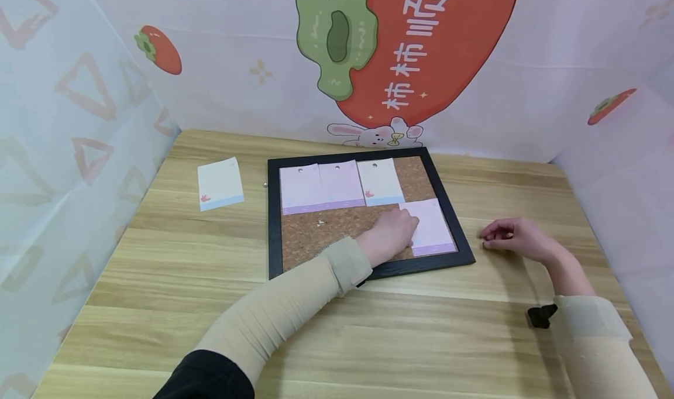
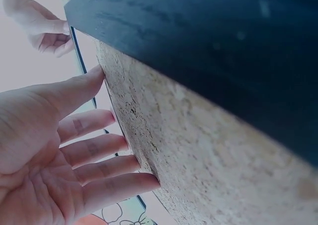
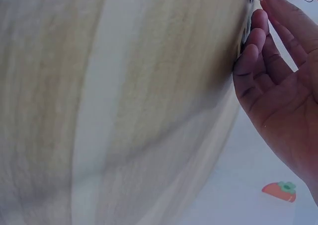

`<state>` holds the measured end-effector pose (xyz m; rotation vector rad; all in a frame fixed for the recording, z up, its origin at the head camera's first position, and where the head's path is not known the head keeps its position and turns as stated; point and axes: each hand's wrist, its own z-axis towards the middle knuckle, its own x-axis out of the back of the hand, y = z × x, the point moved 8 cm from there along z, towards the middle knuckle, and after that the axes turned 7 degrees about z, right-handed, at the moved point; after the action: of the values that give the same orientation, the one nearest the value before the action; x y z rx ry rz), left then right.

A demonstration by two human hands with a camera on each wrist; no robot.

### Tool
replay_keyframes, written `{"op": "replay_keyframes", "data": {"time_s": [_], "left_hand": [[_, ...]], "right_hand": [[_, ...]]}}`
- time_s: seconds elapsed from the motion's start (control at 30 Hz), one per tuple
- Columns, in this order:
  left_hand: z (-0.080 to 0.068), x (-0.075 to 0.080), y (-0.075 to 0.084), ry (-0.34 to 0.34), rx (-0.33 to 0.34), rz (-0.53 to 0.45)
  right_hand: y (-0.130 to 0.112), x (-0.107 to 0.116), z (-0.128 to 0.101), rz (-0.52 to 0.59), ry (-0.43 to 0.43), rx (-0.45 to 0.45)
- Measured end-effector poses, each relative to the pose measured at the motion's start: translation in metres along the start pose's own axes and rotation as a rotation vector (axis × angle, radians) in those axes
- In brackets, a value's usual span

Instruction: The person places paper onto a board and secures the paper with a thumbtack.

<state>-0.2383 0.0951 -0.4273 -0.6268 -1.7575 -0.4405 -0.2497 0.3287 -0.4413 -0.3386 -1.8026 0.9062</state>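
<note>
My left hand (image 1: 391,234): flat, fingers straight, pressing pink note (image 1: 434,226) at cork board (image 1: 326,229) right corner. My right hand (image 1: 513,238): pinching pushpin (image 1: 485,246) on desk (image 1: 210,282).

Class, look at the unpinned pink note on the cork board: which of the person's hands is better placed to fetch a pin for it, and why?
Probably the right hand: it rests on the table beside the board, while the left hand presses the pink note.

Black-framed brown cork board (image 1: 337,232), pale pink notes (image 1: 321,187), light wood table (image 1: 210,282).
</note>
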Motion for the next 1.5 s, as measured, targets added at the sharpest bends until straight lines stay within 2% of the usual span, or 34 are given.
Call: {"op": "replay_keyframes", "data": {"time_s": [0.63, 0.93, 1.23, 1.5], "left_hand": [[0.001, 0.0, 0.0, -0.004, 0.0, -0.01], [-0.001, 0.0, 0.0, 0.013, -0.003, -0.004], [-0.001, 0.001, 0.0, 0.023, -0.007, -0.008], [0.0, 0.0, 0.0, 0.029, -0.006, 0.003]], "right_hand": [[0.013, 0.002, -0.002, -0.018, 0.06, -0.011], [0.009, 0.0, -0.001, -0.005, 0.06, -0.011], [-0.001, 0.001, 0.0, -0.057, 0.053, 0.02], [-0.007, 0.001, 0.001, 0.0, 0.039, 0.012]]}}
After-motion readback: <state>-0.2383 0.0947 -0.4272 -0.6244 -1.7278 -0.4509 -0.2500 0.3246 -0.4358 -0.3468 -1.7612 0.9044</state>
